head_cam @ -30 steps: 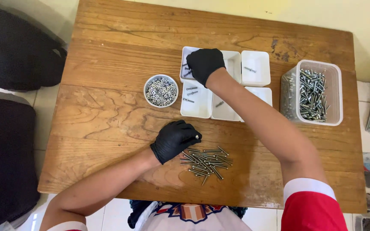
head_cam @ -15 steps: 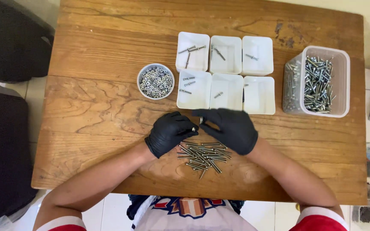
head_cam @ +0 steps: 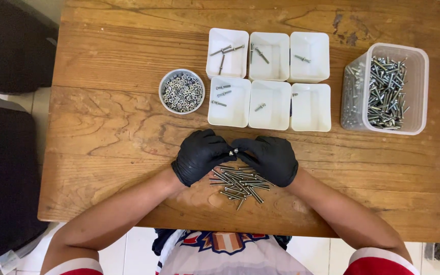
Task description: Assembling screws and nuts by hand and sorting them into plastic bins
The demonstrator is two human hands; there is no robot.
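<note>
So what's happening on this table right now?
A person in black gloves holds a small bolt between both hands, left hand and right hand meeting just above a loose pile of bolts on the wooden table. Beyond them sit six white trays, most holding a few bolts, a round bowl of nuts to their left, and a clear bin of bolts to their right.

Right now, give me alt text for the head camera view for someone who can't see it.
Two black-gloved hands, left hand and right hand, pinch a small bolt between them above a pile of bolts on a wooden table. Six white trays, a bowl of nuts and a clear tub of bolts sit beyond.
</note>
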